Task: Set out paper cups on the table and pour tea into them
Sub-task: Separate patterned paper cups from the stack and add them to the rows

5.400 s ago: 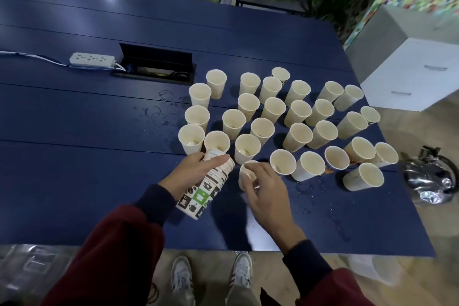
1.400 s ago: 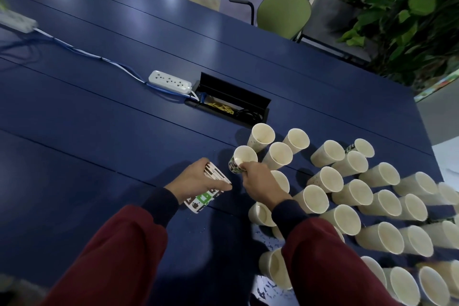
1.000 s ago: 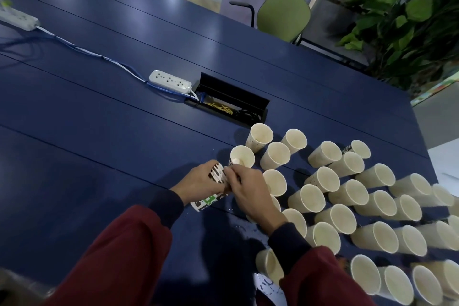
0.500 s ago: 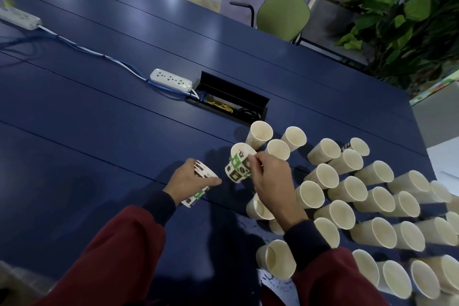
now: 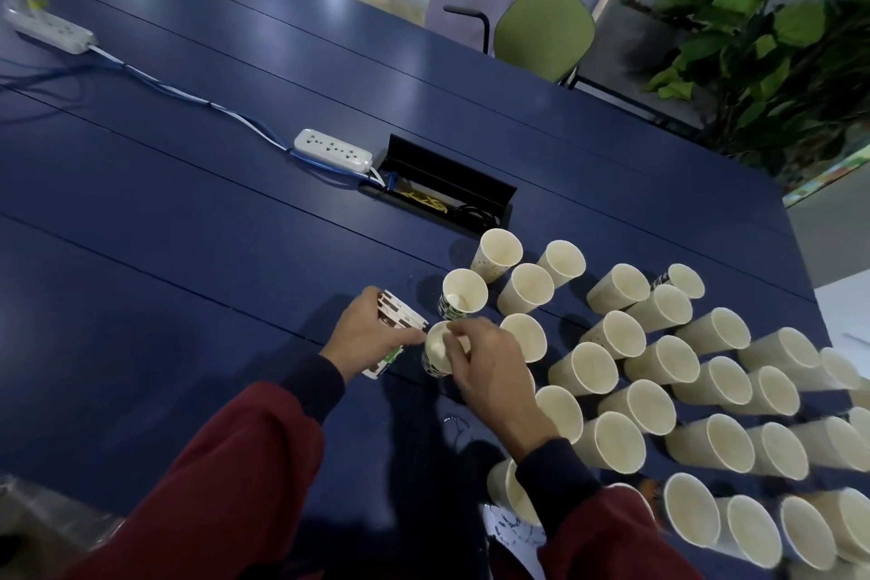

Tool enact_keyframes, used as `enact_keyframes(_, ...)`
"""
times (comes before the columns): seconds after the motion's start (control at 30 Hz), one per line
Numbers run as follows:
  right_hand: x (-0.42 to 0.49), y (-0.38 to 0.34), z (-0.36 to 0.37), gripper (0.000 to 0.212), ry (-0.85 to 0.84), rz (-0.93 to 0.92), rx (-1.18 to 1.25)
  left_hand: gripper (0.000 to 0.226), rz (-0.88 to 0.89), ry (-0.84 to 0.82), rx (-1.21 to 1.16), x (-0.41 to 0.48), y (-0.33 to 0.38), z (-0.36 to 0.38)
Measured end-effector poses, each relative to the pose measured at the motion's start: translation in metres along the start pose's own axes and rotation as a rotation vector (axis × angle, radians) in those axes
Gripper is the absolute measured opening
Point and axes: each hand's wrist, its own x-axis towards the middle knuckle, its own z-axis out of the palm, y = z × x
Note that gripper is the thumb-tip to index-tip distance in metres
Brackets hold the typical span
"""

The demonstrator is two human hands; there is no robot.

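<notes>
While the left hand (image 5: 369, 334) grips the stack of nested cups (image 5: 405, 318) around its middle, the right hand (image 5: 489, 372) pinches a single cup (image 5: 434, 346) by the rim, thumb and fingertips curled over its lip. The two hands sit close together on the near side of the cable box (image 5: 447, 198), a black recessed hatch in the blue table (image 5: 188, 250). The left thumb tip reaches almost to the single cup's wall.

The stack lies tilted rather than upright. Its long axis runs from its printed base, on the side away from the cable box, up to its layered rims on the side towards it, so the open end faces the box and the single cup. The single cup stands roughly upright just off that open end, mouth up, printed wall showing below the fingers. Whether its base rests on the table cannot be told.

Between the single cup and the cable box stands a printed cup (image 5: 463, 297), upright and open, with something pale at its bottom. Another cup (image 5: 499, 252) stands closest to the box's near edge. From there the set-out cups (image 5: 659, 358) spread in rows to the right of the box and towards the person, all mouth up, packed near one another.

A white power strip (image 5: 332, 150) lies just left of the cable box, its cable running away further left across the table. Both forearms wear dark red sleeves with dark cuffs.
</notes>
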Motion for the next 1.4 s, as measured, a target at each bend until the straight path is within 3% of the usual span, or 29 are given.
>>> enact_keyframes(0.1,0.003,-0.011,-0.007,0.031,0.040,-0.027,0.108,0.055,0.123,-0.012,-0.033,-0.007,0.011,0.003)
enact_keyframes(0.27,-0.005,-0.017,-0.016,0.030,0.042,-0.070,0.195,0.056,0.274,-0.061,-0.006,-0.022,0.025,0.011)
enact_keyframes(0.5,-0.040,-0.006,-0.040,0.035,0.026,-0.017,0.374,0.050,0.304,-0.077,0.009,-0.061,0.027,0.033)
enact_keyframes(0.7,-0.090,0.008,-0.055,0.038,0.121,0.049,0.431,0.043,0.248,-0.028,0.016,-0.107,0.017,0.069)
enact_keyframes(1.1,-0.138,0.029,-0.049,0.030,0.286,0.269,0.398,0.061,0.149,0.199,0.051,-0.130,-0.033,0.079)
enact_keyframes(1.3,-0.143,0.006,-0.035,0.028,0.315,0.287,0.353,0.071,0.189,0.224,0.168,-0.105,-0.037,0.062)
enact_keyframes(1.4,-0.145,-0.003,-0.027,0.023,0.349,0.299,0.309,0.087,0.200,0.152,0.222,-0.098,-0.045,0.050)
